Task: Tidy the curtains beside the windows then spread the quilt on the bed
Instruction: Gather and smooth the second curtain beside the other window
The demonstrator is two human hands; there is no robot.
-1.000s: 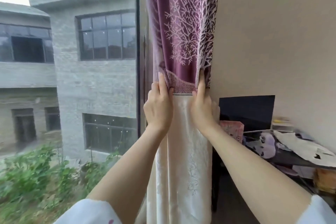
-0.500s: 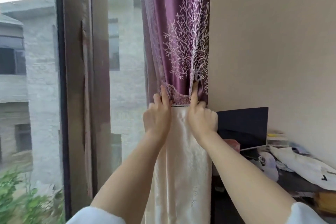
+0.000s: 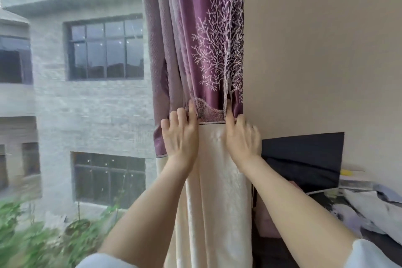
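Observation:
A gathered curtain (image 3: 208,50), purple with white tree embroidery above and cream below, hangs against the beige wall at the window's right edge. My left hand (image 3: 180,135) lies flat on its left folds at the seam between purple and cream, fingers tucked into a fold. My right hand (image 3: 241,137) presses on the curtain's right side at the same seam, one finger pushed up into a fold. Neither hand closes around the fabric. No quilt or bed is in view.
The window (image 3: 71,93) on the left looks onto a grey building and green plants. To the right, a dark monitor (image 3: 304,156) stands on a cluttered desk (image 3: 369,209) with papers and cloth, close under my right arm.
The brown window frame seen half a second ago has slid out of view. Both hands stay at the curtain's seam, my left hand now spread flatter over the left folds.

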